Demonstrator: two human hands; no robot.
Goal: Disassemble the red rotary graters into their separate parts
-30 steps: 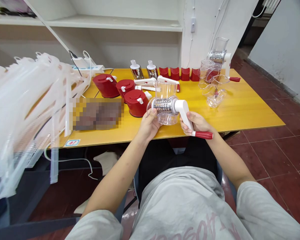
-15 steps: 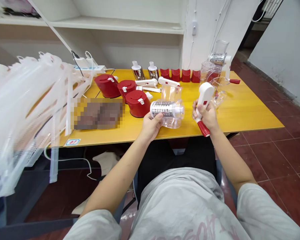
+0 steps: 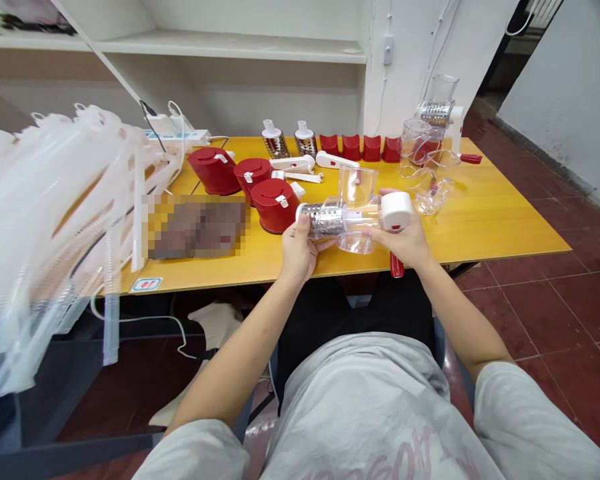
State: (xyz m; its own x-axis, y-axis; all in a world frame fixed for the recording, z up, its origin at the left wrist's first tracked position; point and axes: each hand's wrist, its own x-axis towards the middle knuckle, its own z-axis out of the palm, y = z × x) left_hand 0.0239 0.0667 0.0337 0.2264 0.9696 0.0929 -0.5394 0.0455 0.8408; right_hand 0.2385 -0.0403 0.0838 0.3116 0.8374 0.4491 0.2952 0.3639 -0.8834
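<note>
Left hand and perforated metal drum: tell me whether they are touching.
Touching. The head view shows the left hand holding the perforated metal drum by its outer end, the thumb lying against it.

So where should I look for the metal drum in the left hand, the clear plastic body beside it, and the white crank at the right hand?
Metal drum [image 3: 324, 219]: head view, on its holed silver side.
Clear plastic body [image 3: 358, 185]: head view, on its upper cup.
White crank [image 3: 396, 211]: head view, on its rounded end.
</note>
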